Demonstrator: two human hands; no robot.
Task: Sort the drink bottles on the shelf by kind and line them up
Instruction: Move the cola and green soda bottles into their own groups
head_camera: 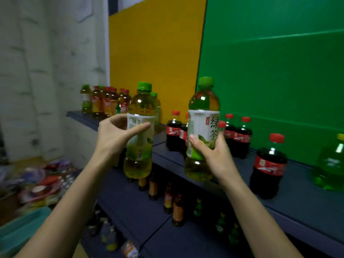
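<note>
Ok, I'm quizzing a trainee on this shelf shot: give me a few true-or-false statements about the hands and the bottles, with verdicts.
1. The left hand grips a green-capped tea bottle. True.
2. The right hand is empty. False: it grips a second tea bottle.
3. The cola bottles on the top shelf have green caps. False: their caps are red.
4. The lower shelf also carries bottles. True.

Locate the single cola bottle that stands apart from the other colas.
In the head view, the lone cola bottle stands upright on the upper shelf at the right, between the cola group and a bright green bottle at the frame's right edge.
</note>
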